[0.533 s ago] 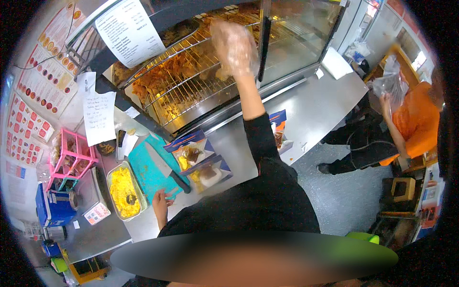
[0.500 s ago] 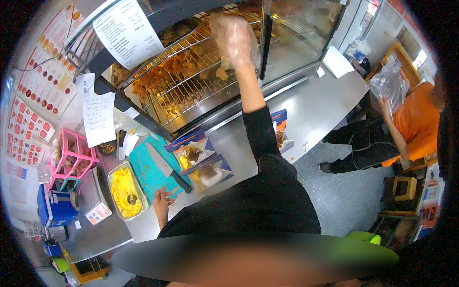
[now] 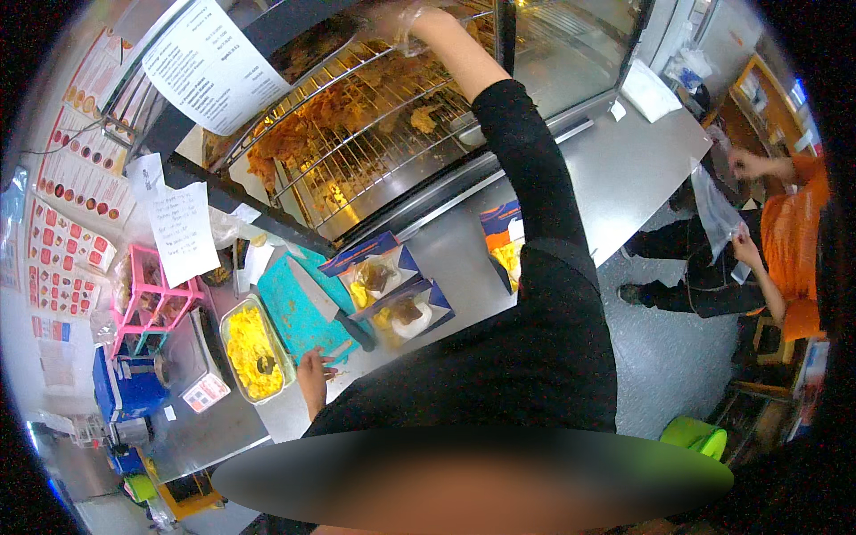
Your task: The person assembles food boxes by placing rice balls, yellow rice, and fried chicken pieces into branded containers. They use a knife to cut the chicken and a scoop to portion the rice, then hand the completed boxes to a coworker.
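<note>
My right hand (image 3: pixel 412 27), in a clear plastic glove, reaches into the far upper part of a glass-fronted warming cabinet; its fingers are blurred and hidden. Below it a wire rack (image 3: pixel 392 120) bears pieces of browned fried food (image 3: pixel 330 125). My left hand (image 3: pixel 314 376) rests by the near edge of a teal cutting board (image 3: pixel 290 308), its fingers loosely apart and holding nothing visible. Close to it lies a large knife (image 3: pixel 325 305), its dark handle pointing at me. Two opened paper food boxes (image 3: pixel 379 267) with white rice, yellow egg and brown topping stand right of the knife.
A third food box (image 3: pixel 501 250) is partly behind my right arm. A tray of yellow scrambled egg (image 3: pixel 254 352) stands left of the board, near a pink basket (image 3: pixel 152 290). Paper sheets (image 3: pixel 214 67) hang at the cabinet. A person in orange (image 3: pixel 794 241) handles a clear bag at right.
My right hand has moved farther into the cabinet, up and slightly left. The left hand stays near the board. The person in orange has lowered the clear bag, and one hand has come off it.
</note>
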The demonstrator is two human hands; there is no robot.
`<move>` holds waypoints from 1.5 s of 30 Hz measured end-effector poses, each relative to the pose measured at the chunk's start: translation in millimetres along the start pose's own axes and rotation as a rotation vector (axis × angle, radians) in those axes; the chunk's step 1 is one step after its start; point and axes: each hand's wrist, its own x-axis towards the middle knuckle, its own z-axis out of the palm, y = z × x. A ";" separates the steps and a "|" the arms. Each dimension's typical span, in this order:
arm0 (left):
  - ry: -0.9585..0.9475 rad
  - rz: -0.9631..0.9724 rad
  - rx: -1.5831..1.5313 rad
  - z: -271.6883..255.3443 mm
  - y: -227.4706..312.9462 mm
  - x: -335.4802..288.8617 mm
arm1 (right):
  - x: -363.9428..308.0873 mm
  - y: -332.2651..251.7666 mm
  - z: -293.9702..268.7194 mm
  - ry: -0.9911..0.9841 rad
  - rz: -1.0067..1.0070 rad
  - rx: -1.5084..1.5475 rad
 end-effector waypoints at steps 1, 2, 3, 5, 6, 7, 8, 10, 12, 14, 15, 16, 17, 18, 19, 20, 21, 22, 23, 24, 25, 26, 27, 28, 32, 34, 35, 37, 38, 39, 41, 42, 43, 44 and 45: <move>0.007 0.025 0.008 -0.6 -1.3 -0.5 | -1.0 0.7 -0.2 0.002 0.000 -0.002; 0.010 0.023 0.007 -0.8 -2.5 -1.3 | -2.2 1.5 -0.6 0.004 0.000 -0.003; 0.014 0.030 -0.005 -1.1 -3.5 -2.1 | -3.5 2.4 -1.1 0.009 -0.002 -0.008; 0.020 0.029 -0.018 -1.7 -5.0 -5.6 | -5.8 4.3 -2.5 0.014 0.004 -0.006; 0.023 0.024 -0.021 -2.4 -5.2 -7.1 | -7.4 5.2 -3.3 0.020 0.005 -0.008; 0.019 0.035 -0.044 -3.7 -5.4 -8.6 | -7.4 6.1 -4.8 0.019 0.008 -0.009; 0.029 0.007 -0.042 -5.5 -6.0 -10.4 | -8.9 6.6 -5.7 0.027 0.007 -0.007; 0.032 -0.022 -0.081 -9.3 -9.1 -14.6 | -10.9 7.6 -8.7 0.044 0.013 -0.005; 0.051 -0.047 -0.079 -14.4 -14.7 -18.2 | -14.5 9.3 -12.9 0.093 0.018 -0.003; 0.063 -0.061 -0.092 -18.2 -23.1 -21.1 | -22.1 9.9 -17.6 0.138 0.022 0.001; 0.066 -0.063 -0.102 -20.7 -27.3 -21.5 | -30.8 10.6 -20.1 0.195 0.027 0.009; 0.072 -0.059 -0.101 -22.8 -31.3 -21.6 | -38.3 8.9 -23.1 0.249 0.028 0.012; 0.065 -0.052 -0.115 -24.8 -34.5 -20.5 | -48.5 6.2 -26.4 0.339 0.024 0.016; 0.061 -0.040 -0.118 -26.1 -37.1 -18.4 | -64.4 2.0 -29.4 0.455 0.015 0.022; 0.073 -0.066 -0.111 -26.8 -39.4 -17.1 | -81.9 -5.9 -31.4 0.587 0.000 0.040; 0.065 -0.057 -0.079 -28.4 -41.0 -14.8 | -104.1 -17.3 -32.3 0.720 -0.007 0.089; 0.056 -0.014 -0.070 -28.7 -42.7 -12.4 | -128.5 -32.8 -32.5 0.803 0.005 0.194; 0.061 -0.003 -0.055 -30.1 -44.5 -11.8 | -156.1 -53.5 -30.0 0.859 0.037 0.358; 0.074 -0.009 -0.031 -32.5 -47.5 -13.8 | -184.0 -78.3 -25.3 0.810 0.094 0.587; 0.093 0.015 -0.084 -32.9 -50.0 -14.6 | -212.4 -103.3 -21.2 0.803 0.161 0.819; 0.120 0.030 -0.099 -34.6 -53.2 -17.3 | -239.7 -126.9 -16.3 0.649 0.230 0.892; 0.128 0.007 -0.133 -38.1 -56.6 -20.7 | -264.5 -146.3 -11.8 0.518 0.293 0.952; 0.134 -0.009 -0.148 -40.6 -60.1 -22.2 | -285.9 -171.2 -0.3 0.304 0.427 1.427; 0.134 0.019 -0.167 -44.3 -63.3 -24.3 | -294.8 -193.2 19.2 0.105 0.487 1.485; 0.144 -0.087 -0.159 -55.8 -77.2 -30.0 | -303.6 -290.2 130.1 -0.504 0.024 0.939; 0.137 -0.104 -0.166 -61.3 -83.8 -32.3 | -309.1 -334.9 181.8 -0.490 -0.110 0.954; 0.140 -0.119 -0.214 -63.6 -87.1 -33.4 | -307.5 -355.2 202.1 -0.458 -0.226 0.872; 0.162 -0.107 -0.137 -66.8 -95.1 -33.3 | -299.9 -380.1 217.9 -0.684 -0.460 0.559; 0.159 -0.084 -0.111 -68.7 -97.2 -29.9 | -298.3 -371.9 211.1 -0.597 -0.582 0.596; 0.166 -0.031 -0.020 -70.0 -101.8 -29.4 | -302.4 -358.9 192.6 -0.586 -0.691 0.585; 0.135 -0.077 -0.074 -77.2 -109.5 -27.6 | -294.4 -303.6 135.5 -0.455 -0.675 0.839; 0.161 -0.090 -0.090 -79.8 -113.5 -27.5 | -292.6 -262.3 98.8 -0.271 -0.579 1.121; 0.185 -0.150 -0.095 -82.7 -116.2 -26.2 | -279.3 -220.0 66.4 -0.203 -0.428 0.996; 0.195 -0.119 -0.073 -85.6 -118.6 -26.0 | -265.1 -176.6 36.3 -0.255 -0.184 0.817; 0.219 -0.163 0.027 -87.9 -118.5 -23.7 | -243.4 -131.4 10.7 0.141 -0.173 0.682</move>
